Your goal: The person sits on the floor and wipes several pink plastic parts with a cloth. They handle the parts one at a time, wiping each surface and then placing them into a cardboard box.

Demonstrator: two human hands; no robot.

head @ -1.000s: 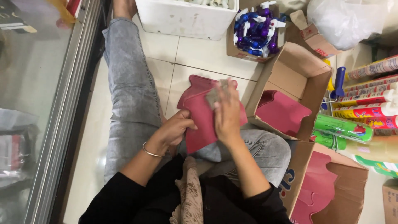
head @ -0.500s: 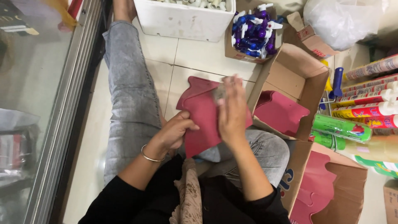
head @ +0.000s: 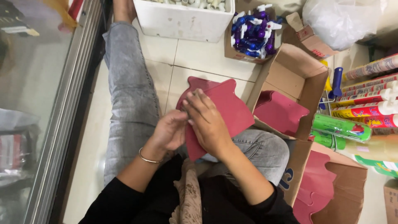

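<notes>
I sit on a tiled floor with a dark red shaped card (head: 226, 110) in my lap. My left hand (head: 169, 132) grips its left edge from below. Over the card's middle lies my right hand (head: 206, 122), fingers pressing a small greyish piece against it near the top left. A second red card (head: 195, 84) shows behind the first. Both hands touch the card.
An open cardboard box (head: 295, 79) to the right holds more red cards (head: 280, 112), another box (head: 331, 186) at lower right too. A white tub (head: 182, 20), a box of blue-and-white spray tops (head: 253, 35), plastic bag (head: 340, 20) and coloured tubes (head: 365, 103) surround me. A glass door frame (head: 62, 124) runs along the left.
The red card has tilted with its top swung rightward. My right hand slid down and left over its face, and my left hand shifted up along its left edge.
</notes>
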